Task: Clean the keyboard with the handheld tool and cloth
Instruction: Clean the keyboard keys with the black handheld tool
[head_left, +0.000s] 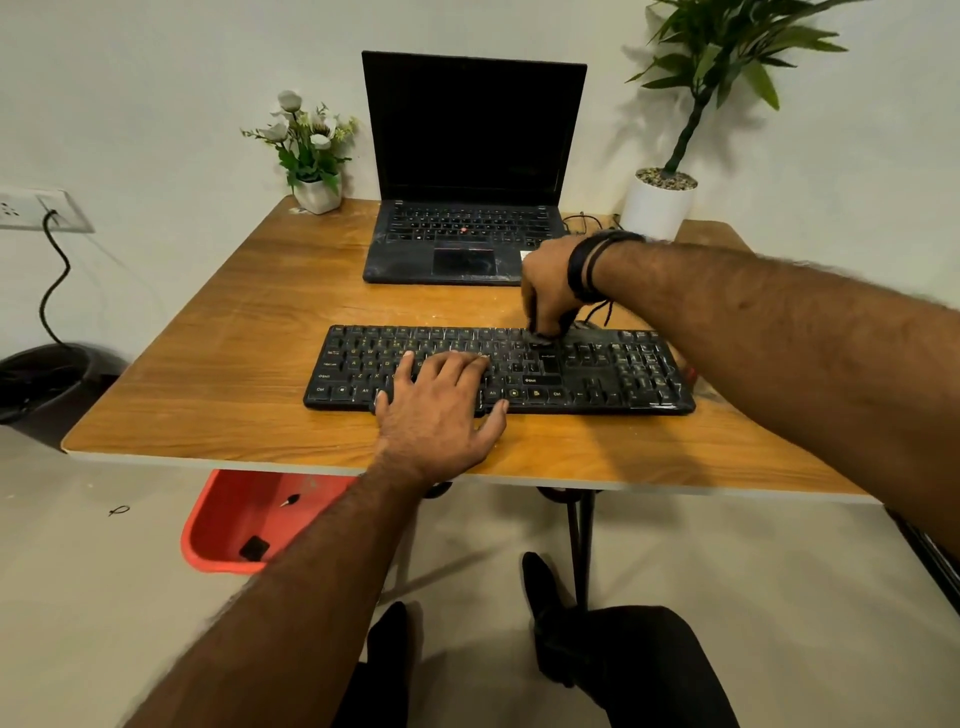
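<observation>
A dusty black keyboard (597, 371) lies across the wooden table (244, 332). My left hand (441, 402) rests flat on its middle keys, fingers spread and straight. My right hand (550, 291) hovers over the keyboard's top rows, fingers curled down around a small dark handheld tool (543, 338) whose tip touches the keys. Most of the tool is hidden by the fingers. No cloth is in sight.
An open black laptop (467, 208) stands behind the keyboard. A small white flower pot (317, 192) sits at back left, a tall potted plant (660, 202) at back right. A red bin (244, 519) is under the table; a black bin (41, 379) stands at the left.
</observation>
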